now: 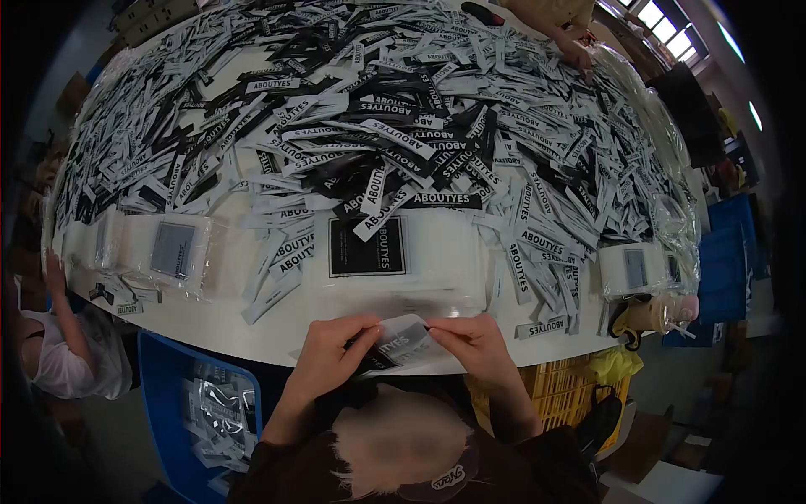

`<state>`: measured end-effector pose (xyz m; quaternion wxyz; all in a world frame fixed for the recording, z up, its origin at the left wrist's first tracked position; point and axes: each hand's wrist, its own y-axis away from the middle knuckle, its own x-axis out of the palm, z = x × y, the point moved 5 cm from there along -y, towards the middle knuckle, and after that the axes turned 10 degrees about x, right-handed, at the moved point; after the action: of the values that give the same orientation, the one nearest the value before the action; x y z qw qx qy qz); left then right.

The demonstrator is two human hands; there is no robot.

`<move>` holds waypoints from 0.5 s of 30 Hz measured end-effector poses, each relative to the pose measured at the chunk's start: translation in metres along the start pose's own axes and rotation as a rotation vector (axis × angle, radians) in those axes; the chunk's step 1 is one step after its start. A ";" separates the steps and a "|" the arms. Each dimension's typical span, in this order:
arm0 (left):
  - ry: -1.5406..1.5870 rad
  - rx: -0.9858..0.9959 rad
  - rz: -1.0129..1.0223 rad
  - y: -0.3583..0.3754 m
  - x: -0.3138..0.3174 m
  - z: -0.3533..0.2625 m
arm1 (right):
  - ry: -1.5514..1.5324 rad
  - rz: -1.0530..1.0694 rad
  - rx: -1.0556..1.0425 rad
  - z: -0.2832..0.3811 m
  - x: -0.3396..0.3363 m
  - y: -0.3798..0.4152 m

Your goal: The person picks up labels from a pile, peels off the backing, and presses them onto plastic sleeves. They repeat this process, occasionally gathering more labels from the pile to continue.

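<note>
At the table's near edge, my left hand (334,353) pinches the left side of a translucent bag (405,341) with black and white lettered pieces showing through it. The bag's upper right corner is between the fingertips of my right hand (472,343). Just beyond both hands lies a stack of clear bags (445,265), with a black printed label (367,246) on its left part. Loose black and white ABOUTYES strips (403,139) lie in a heap behind the stack, some reaching its far edge.
More bag stacks lie left (172,248) and right (635,269) on the white table (227,290). Below are a blue bin (159,386) holding filled bags and a yellow crate (554,386). A cup (646,314) stands at right. Other people's arms reach in at left and far right.
</note>
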<state>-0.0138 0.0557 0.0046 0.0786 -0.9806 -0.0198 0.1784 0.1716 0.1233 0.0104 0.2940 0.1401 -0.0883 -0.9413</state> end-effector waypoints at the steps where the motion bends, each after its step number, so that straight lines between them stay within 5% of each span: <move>1: 0.004 0.001 -0.002 -0.001 -0.001 0.000 | -0.138 0.182 0.175 -0.011 0.003 0.000; 5: 0.014 0.091 0.123 0.001 0.011 -0.011 | -0.188 0.572 0.308 -0.038 0.015 -0.009; 8: 0.089 0.015 0.216 0.002 0.012 -0.006 | 0.051 0.526 0.308 -0.031 0.028 -0.012; 11: 0.174 -0.100 0.173 -0.001 0.003 -0.007 | -0.262 0.527 0.298 -0.044 0.032 -0.011; 13: 0.151 -0.132 0.021 -0.001 -0.010 -0.002 | -0.636 0.174 0.130 -0.034 0.018 -0.015; 15: 0.234 -0.113 0.041 -0.005 -0.005 -0.006 | -0.442 0.214 0.085 -0.028 0.028 -0.009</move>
<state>-0.0160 0.0593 0.0125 0.0213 -0.9978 -0.0002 0.0630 0.1537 0.1122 -0.0242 0.3593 -0.0671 -0.2043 -0.9081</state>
